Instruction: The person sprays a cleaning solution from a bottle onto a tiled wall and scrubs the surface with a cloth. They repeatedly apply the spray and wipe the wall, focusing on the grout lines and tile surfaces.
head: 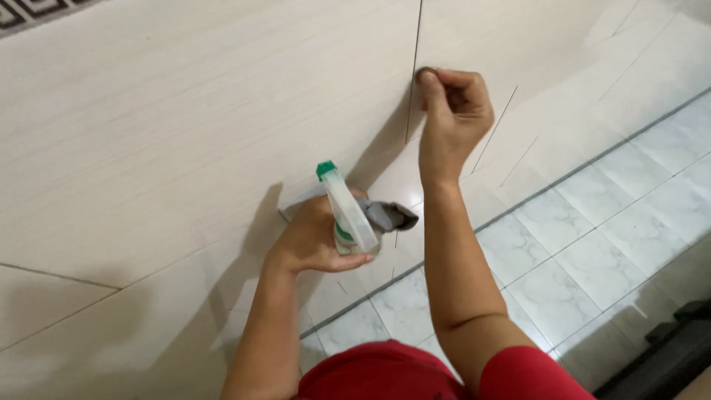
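My left hand (315,241) grips a clear spray bottle (348,211) with a green nozzle, and a grey cloth (386,215) is bunched against the bottle in the same hand. My right hand (453,111) is raised higher, fingers curled, with the thumb and fingertips pressed on the beige wall tile (185,126) right at a vertical grout line (412,81). Whether something small sits under the fingertips cannot be made out. Both forearms reach up from a red garment (385,374) at the bottom.
The beige tiled wall fills the left and top. White marbled floor tiles (592,237) spread at the right, meeting the wall along a diagonal edge. A dark object (666,348) lies at the bottom right corner. A patterned border (29,11) shows at the top left.
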